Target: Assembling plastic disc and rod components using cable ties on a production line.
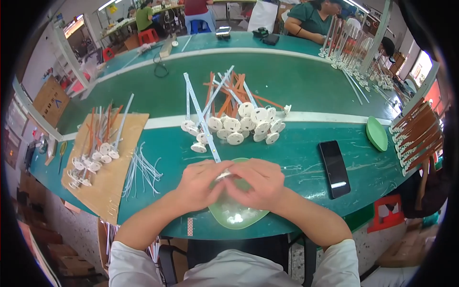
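Note:
My left hand and my right hand meet over a light green dish, fingertips pinched together. Between them is a small white piece, mostly covered by my fingers. A pale LED strip runs from that spot up and away to the left, across the pile beyond. The join between strip and white piece is hidden by my fingers. Just past my hands lies a heap of white round discs with pale and orange-brown strips sticking out.
At left, more disc-and-strip pieces lie on cardboard, beside loose white wires. A black phone, a green dish and a row of brown strips are at right. A co-worker sits across the table.

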`<state>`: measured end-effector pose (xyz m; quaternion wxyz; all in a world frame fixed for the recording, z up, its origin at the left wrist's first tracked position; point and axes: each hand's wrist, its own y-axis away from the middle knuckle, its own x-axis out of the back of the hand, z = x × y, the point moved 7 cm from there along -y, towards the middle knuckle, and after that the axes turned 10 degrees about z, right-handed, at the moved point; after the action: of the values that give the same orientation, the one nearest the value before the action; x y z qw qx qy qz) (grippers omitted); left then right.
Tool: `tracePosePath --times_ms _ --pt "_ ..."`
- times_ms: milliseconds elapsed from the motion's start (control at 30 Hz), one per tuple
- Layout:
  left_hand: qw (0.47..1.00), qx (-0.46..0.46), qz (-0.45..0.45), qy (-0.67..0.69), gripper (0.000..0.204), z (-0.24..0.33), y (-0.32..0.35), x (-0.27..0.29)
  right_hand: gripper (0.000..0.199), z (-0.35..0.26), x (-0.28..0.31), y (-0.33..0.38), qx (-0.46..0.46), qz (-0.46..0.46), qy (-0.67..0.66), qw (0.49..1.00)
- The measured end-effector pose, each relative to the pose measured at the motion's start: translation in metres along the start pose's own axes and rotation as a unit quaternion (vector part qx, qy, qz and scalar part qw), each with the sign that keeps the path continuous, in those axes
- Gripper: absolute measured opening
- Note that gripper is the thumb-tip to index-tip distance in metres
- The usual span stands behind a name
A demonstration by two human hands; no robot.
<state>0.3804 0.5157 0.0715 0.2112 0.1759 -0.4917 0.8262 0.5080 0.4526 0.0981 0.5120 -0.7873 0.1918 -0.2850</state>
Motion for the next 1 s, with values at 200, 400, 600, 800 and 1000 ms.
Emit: tracePosePath --times_ms 200,400,600,800,1000 --pt "0.999 0.022 -0.024 0.037 0.043 -0.001 -0.002 0.0 0.023 0.0 -0.002 0.004 0.004 -0.01 0.022 1.0" --pt "0.999 0.023 -0.025 0.033 0.039 -0.009 0.001 0.001 0.017 0.011 -0.005 0.004 -0.021 -0.06 -0.001 0.998" --pt "0.999 0.006 -0.032 0.009 0.039 -0.003 0.003 -0.002 0.013 0.003 -0.005 0.006 -0.06 -0.073 0.008 0.995" --pt "0.998 0.031 0.053 -0.02 0.031 -0.011 -0.01 0.015 0.024 0.023 -0.005 0.006 -0.212 -0.209 0.0 0.955" --pt "0.997 0.081 0.014 0.01 0.025 -0.02 -0.005 0.007 0.025 0.009 -0.031 0.036 -0.085 -0.427 -0.104 0.894"
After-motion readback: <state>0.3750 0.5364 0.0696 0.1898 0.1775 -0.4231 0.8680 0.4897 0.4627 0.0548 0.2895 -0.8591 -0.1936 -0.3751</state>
